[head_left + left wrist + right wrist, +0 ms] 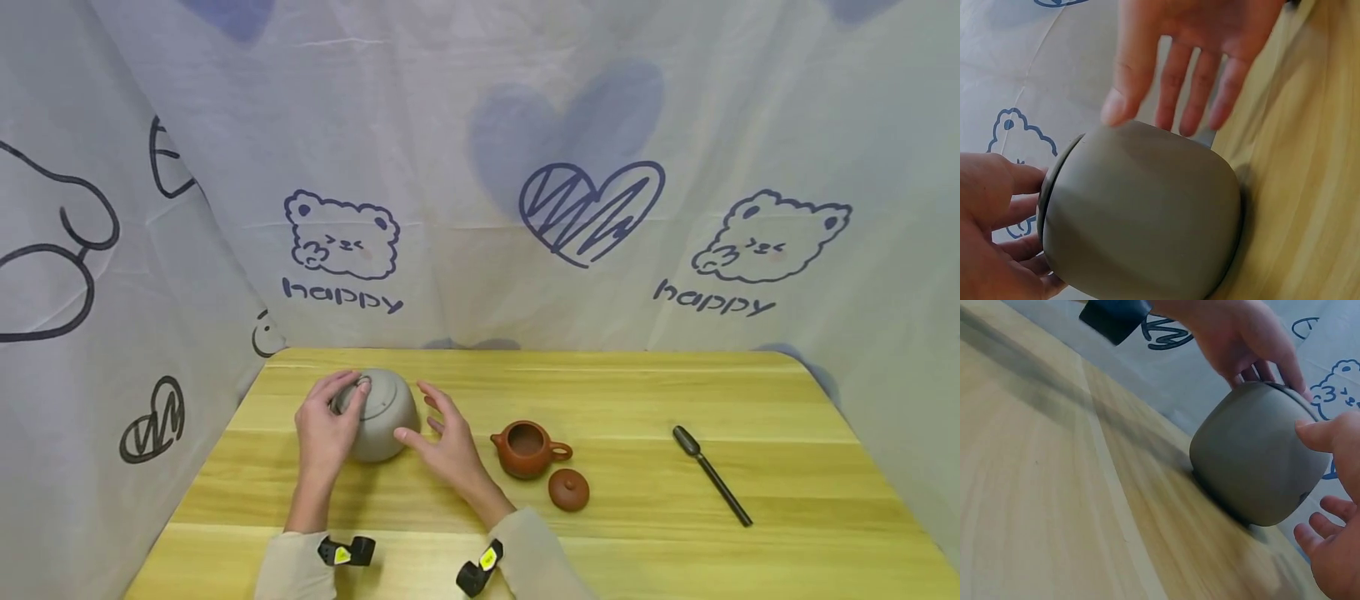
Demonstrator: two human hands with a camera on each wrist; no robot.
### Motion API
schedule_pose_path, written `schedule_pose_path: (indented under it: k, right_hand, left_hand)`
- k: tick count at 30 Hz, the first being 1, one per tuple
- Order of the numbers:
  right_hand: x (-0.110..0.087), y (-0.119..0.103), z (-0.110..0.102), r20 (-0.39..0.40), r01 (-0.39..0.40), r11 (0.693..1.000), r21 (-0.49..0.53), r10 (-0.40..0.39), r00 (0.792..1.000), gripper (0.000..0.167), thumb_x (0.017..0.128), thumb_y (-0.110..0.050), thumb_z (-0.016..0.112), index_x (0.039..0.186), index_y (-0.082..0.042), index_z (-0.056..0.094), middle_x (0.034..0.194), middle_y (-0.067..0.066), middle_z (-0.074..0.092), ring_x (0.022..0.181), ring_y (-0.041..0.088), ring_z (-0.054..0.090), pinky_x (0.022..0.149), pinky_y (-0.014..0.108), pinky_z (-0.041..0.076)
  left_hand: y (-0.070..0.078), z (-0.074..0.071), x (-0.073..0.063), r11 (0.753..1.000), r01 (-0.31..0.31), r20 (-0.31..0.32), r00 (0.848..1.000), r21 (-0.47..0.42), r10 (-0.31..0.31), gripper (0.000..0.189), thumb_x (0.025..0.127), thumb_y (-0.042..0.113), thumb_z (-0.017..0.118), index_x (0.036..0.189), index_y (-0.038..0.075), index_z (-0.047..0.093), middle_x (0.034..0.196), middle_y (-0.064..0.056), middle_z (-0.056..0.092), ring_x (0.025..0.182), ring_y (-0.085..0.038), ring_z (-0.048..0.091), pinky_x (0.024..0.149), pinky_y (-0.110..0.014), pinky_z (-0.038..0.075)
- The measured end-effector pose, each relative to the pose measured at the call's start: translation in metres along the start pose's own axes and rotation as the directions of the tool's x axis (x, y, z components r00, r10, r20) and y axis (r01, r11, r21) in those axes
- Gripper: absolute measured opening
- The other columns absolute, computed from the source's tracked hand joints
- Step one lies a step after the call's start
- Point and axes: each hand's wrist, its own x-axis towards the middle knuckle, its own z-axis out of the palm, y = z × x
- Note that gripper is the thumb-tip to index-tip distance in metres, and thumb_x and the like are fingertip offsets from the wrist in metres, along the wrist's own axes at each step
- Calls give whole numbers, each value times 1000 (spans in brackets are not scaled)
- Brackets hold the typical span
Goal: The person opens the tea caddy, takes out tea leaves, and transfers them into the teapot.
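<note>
A rounded grey lidded pot [390, 437] stands toward the left of the table. My left hand [324, 425] is over its lid [385, 398], thumb and fingers curled about the top where the knob is. In the left wrist view those fingers lie along the edge of the lid [1055, 172]. On the pot's other side is my right hand [452, 450], its fingers spread. Its thumb is close to the pot wall [1254, 456] in the right wrist view; whether it touches cannot be told. Most of the knob is hidden by the left hand.
A small reddish-brown teapot [517, 462] sits uncovered right of the right hand, spout toward the pot. Its round lid [568, 492] lies just in front. Farther right is a dark, slim-handled scoop-like tool [712, 477]. A printed cloth [450, 250] hangs behind the wooden table [630, 550].
</note>
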Motion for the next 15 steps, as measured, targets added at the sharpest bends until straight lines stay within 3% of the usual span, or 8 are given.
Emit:
schedule_pose_path:
  k: [6, 9, 15]
  right_hand:
    - [3, 4, 5, 19, -16, 1000, 7, 16, 1000, 80, 92, -23, 81, 159, -15, 37, 162, 5, 38, 146, 31, 38, 114, 47, 42]
    - [5, 8, 9, 24, -3, 1000, 24, 2, 1000, 83, 92, -20, 80, 160, -10, 34, 163, 9, 35, 146, 37, 36, 114, 51, 42]
    - [5, 9, 14, 50, -11, 1000, 13, 11, 999, 87, 92, -22, 81, 161, -9, 31, 164, 12, 32, 147, 36, 35, 115, 51, 40]
  left_hand:
    - [1, 0, 1, 999, 18, -5, 1000, -43, -18, 20, 93, 10, 77, 110, -1, 77, 125, -20, 69, 124, -38, 60, 111, -52, 43]
    - [1, 1, 2, 998, 17, -5, 1000, -65, -18, 18, 93, 7, 77, 109, -2, 77, 125, -21, 69, 123, -39, 60, 111, -52, 43]
    - [0, 2, 2, 995, 23, -2, 1000, -100, -24, 17, 93, 6, 77, 108, -1, 76, 122, -20, 70, 121, -36, 62, 107, -51, 48]
